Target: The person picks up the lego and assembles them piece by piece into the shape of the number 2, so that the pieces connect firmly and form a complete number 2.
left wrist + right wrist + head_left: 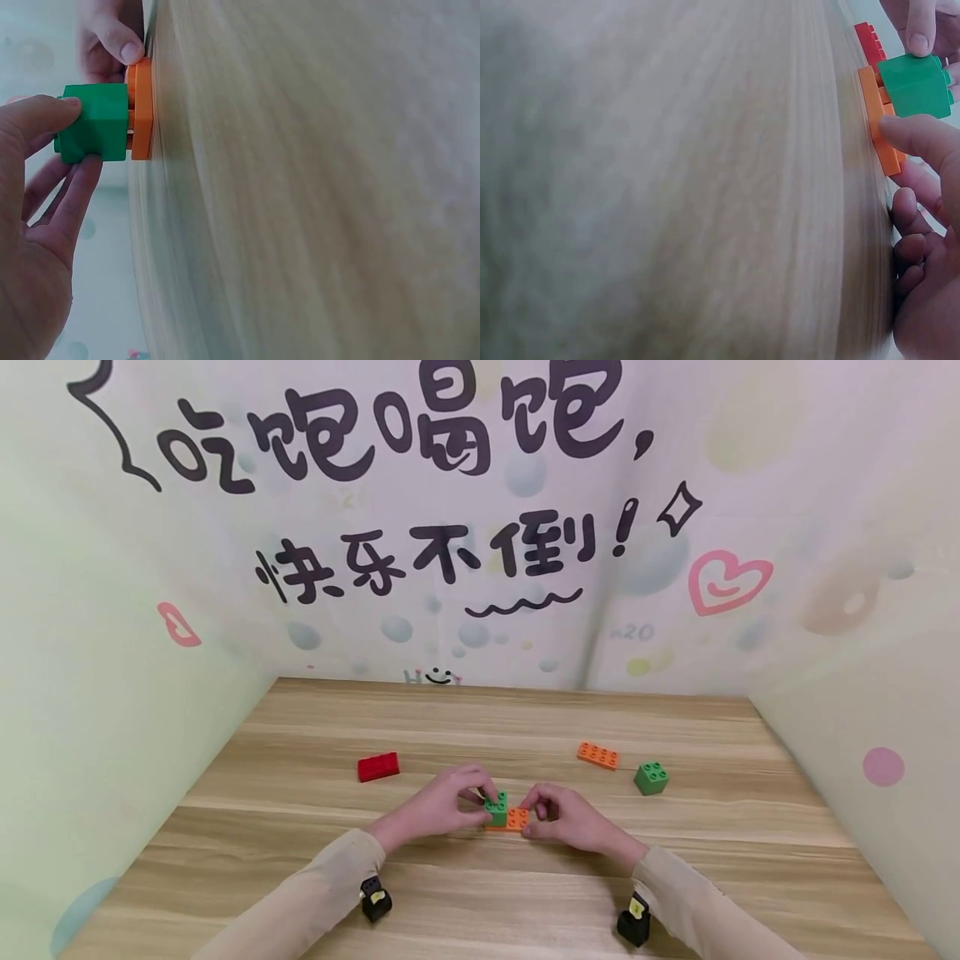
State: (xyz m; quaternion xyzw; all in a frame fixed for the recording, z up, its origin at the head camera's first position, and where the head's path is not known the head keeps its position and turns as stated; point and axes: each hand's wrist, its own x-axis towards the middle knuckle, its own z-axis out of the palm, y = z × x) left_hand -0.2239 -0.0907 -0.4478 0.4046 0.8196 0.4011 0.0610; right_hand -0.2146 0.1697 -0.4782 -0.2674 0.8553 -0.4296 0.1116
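My left hand (441, 806) pinches a green building block (496, 812) between thumb and fingers. The block sits over the left end of a thin orange building brick (517, 821) lying on the table. In the left wrist view, orange studs show in a narrow gap under the green block (97, 124). At the orange brick's right end, my right hand (572, 820) pinches it by the edges with thumb and forefinger. The right wrist view shows that thumb against the side of the orange brick (877, 120), the other fingers curled.
A red brick (378, 767) lies at the back left of the wooden table (480, 902). Behind my right hand are another orange brick (598, 756) and a second green block (651, 778). A printed cloth (480, 643) hangs along the table's back edge.
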